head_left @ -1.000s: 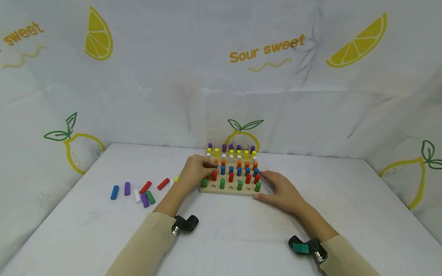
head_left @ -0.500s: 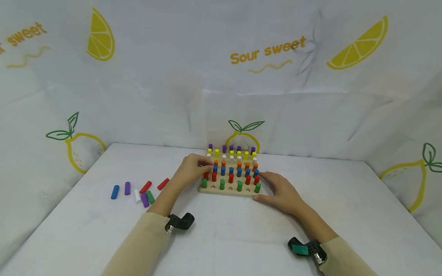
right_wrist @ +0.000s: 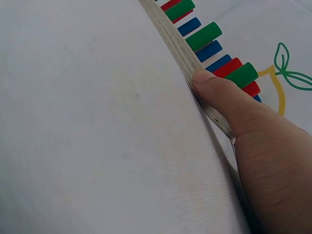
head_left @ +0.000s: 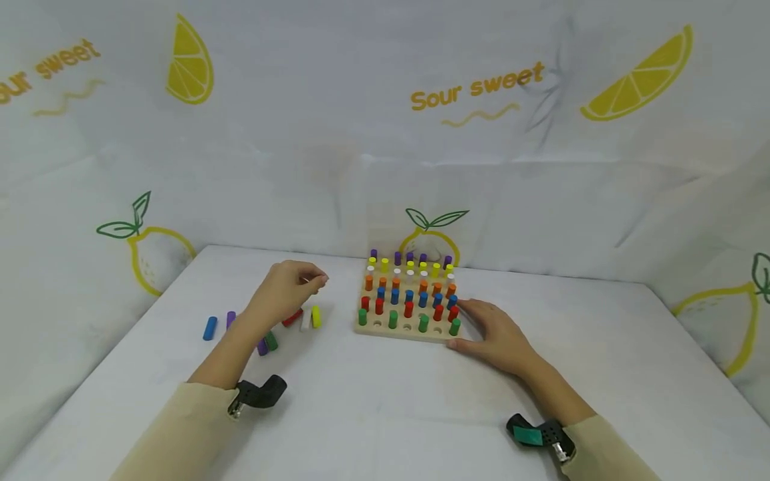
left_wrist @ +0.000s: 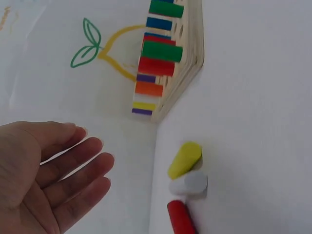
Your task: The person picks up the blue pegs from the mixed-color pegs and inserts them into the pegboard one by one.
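Note:
A wooden pegboard (head_left: 385,332) carries rows of upright coloured pegs: green, red, blue, orange, white, yellow and purple from front to back. Some holes in it hold no peg. My right hand (head_left: 502,341) holds its near right corner, the thumb (right_wrist: 214,87) against the front edge and the fingers along the right side. To the left of the board, my left hand (head_left: 281,290) hovers with loosely bent fingers and nothing in them. Below and right of that hand lie a yellow peg (head_left: 316,316), a white peg (head_left: 306,319) and a red peg (head_left: 293,317).
More loose pegs lie farther left on the white tabletop (head_left: 385,407): a blue peg (head_left: 210,328), a purple peg (head_left: 231,319) and a green peg (head_left: 272,341), partly behind the left forearm. A white cloth with lemon prints (head_left: 337,133) hangs behind the table.
My left hand has come away from the blue row at the board's left side and moved left, towards the loose pegs. My right hand stays at the board's corner.

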`<state>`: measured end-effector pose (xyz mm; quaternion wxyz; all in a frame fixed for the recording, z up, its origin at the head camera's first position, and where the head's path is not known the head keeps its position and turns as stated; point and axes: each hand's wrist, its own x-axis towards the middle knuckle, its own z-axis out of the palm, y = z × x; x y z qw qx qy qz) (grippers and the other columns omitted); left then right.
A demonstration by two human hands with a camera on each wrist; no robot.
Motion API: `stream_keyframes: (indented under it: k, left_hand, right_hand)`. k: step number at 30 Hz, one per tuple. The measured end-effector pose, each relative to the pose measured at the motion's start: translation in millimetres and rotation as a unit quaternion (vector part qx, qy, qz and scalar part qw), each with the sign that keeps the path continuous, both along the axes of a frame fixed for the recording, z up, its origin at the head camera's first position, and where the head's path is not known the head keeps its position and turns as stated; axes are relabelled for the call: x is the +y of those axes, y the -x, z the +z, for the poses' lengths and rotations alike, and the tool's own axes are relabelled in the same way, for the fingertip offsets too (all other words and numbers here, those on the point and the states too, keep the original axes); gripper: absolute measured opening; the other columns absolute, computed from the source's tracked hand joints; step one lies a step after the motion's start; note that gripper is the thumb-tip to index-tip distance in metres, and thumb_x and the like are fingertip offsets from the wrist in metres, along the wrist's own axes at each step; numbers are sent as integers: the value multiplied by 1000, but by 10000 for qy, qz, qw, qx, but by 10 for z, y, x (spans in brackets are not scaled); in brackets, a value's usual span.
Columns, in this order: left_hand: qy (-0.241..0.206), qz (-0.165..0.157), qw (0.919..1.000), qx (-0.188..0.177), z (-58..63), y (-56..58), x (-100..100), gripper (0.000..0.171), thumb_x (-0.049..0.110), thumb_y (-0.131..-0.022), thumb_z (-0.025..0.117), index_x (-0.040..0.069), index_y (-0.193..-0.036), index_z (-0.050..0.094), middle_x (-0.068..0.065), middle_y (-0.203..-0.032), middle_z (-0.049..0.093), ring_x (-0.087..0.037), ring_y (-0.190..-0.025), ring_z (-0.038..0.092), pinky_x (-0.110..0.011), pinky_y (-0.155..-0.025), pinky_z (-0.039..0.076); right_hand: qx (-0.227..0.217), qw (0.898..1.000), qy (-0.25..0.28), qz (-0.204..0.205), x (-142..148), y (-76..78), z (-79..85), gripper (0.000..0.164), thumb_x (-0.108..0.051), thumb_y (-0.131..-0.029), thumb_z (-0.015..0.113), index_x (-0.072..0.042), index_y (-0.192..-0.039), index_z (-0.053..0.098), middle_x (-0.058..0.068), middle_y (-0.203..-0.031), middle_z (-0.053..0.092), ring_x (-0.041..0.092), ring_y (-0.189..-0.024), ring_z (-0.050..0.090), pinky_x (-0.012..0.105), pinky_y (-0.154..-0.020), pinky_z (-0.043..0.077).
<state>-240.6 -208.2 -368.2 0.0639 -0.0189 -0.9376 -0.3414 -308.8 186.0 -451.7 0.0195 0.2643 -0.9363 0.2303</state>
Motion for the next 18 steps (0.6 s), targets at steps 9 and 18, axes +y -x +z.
stream_keyframes:
  k: [9, 18]
  left_hand:
    - [758, 473, 9955, 313, 82, -342, -426, 27, 26, -102, 59, 8, -116, 75, -10, -110, 77, -28, -100, 71, -48, -84, 59]
    - [1229, 958, 9877, 124, 12, -604, -719, 27, 23, -100, 62, 3, -114, 74, -17, -107, 76, -33, -95, 71, -44, -72, 59]
  right_hand:
    - [19, 10000, -56, -21, 3, 0, 1, 88, -61, -83, 72, -10, -151, 47, 17, -152, 52, 43, -143, 42, 68, -114, 35]
    - [10, 10000, -19, 39, -2, 8, 0, 87, -60, -84, 72, -10, -151, 47, 18, -152, 51, 43, -143, 42, 68, -114, 35]
